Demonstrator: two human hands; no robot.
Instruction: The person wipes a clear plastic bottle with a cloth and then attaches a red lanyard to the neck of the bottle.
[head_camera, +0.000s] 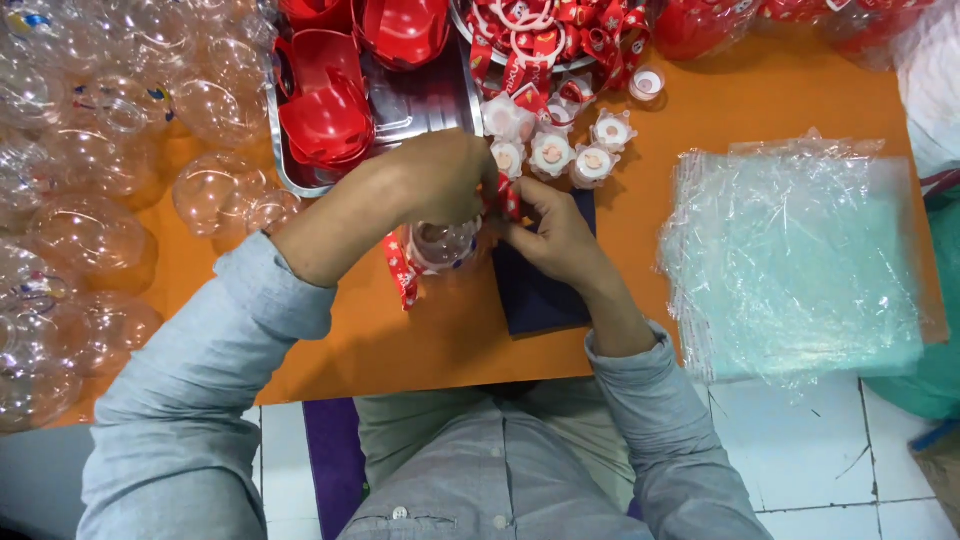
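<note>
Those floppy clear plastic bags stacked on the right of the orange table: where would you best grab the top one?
Probably at a loose crinkled corner along the near edge of the stack of clear bags, coming from the person's side. The sheets lie flat and limp, so only an edge offers anything to pinch.

A clear plastic globe (443, 245), rounded and transparent with small coloured marks on its shell, sits over the orange table (450, 340) at the edge of a dark blue mat (535, 300). A red printed ribbon (400, 272) touches it, one end trailing down-left, another part at its upper right.
</note>
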